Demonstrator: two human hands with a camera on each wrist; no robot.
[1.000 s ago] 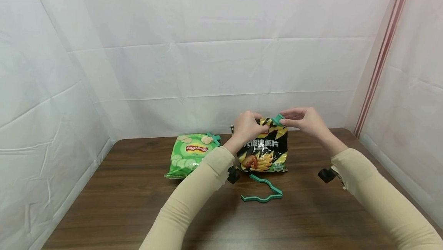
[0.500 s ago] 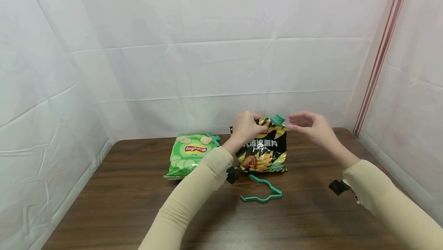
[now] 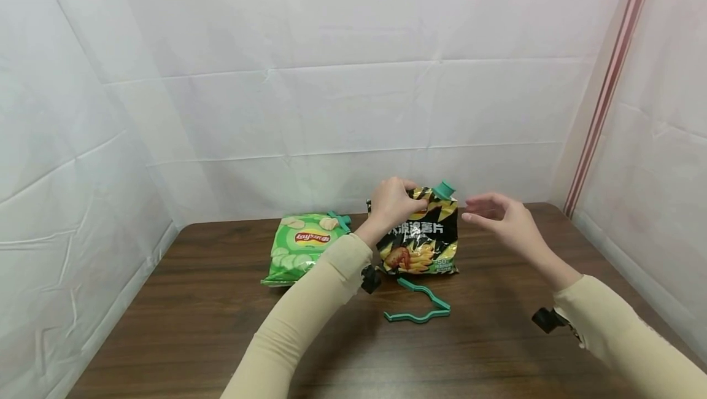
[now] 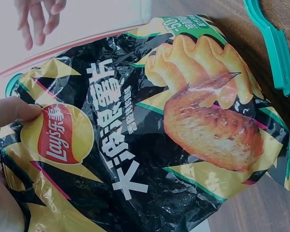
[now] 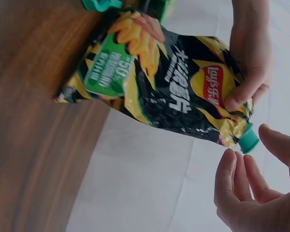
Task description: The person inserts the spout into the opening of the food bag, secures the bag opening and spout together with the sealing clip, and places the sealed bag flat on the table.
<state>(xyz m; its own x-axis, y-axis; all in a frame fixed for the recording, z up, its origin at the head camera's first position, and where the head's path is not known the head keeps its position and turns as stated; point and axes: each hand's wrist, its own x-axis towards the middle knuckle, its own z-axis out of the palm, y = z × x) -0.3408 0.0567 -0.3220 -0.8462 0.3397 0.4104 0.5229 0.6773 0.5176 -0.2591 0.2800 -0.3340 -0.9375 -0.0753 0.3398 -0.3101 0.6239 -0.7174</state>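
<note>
My left hand (image 3: 393, 204) pinches the top edge of a black and yellow Lay's chip bag (image 3: 417, 242), thumb on the front near the logo. The bag stands upright on the table. At its top right corner sits a green spout cap (image 3: 444, 189), also plain in the right wrist view as a green cap (image 5: 248, 139). Just right of the bag, my right hand (image 3: 505, 221) is apart from it, fingers loosely bent and holding nothing. In the right wrist view its thumb and fingertips are spread close to the cap.
A green Lay's chip bag (image 3: 301, 251) with a green clip (image 3: 341, 221) at its top right corner lies to the left. An unfolded green bag clip (image 3: 422, 307) lies on the brown table (image 3: 221, 325) before the black bag. White cloth walls (image 3: 353, 110) surround the table.
My right hand has let go of the green spout cap and moved right and down, away from the bag. The left hand and the black bag have stayed in place.
</note>
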